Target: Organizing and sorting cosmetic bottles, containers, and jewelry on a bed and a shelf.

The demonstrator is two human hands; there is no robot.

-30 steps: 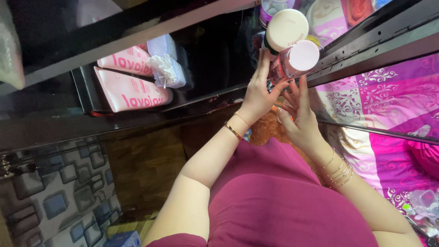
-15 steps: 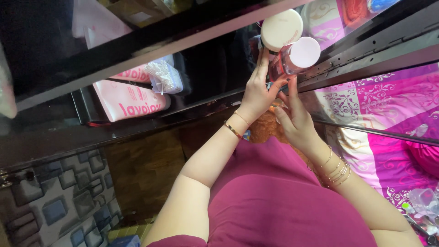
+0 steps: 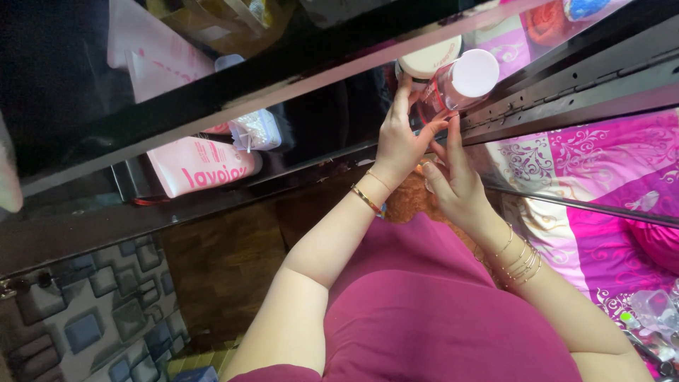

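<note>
Left hand [image 3: 397, 145] holds clear pink bottle [image 3: 445, 95], white-capped

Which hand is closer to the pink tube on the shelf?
Left. The left hand is nearer the pink tube; the right hand sits farther off, beyond the left one.

Pink tube [image 3: 201, 166], cotton swab box [image 3: 256, 129], magenta bedspread [image 3: 601, 170].

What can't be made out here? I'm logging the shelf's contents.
Head view only:
- Cream-lidded jar: top hidden by the black shelf above.
- Cotton swab box: partly hidden by that shelf.
- Pink bottle: body covered by left hand and right hand.
</note>
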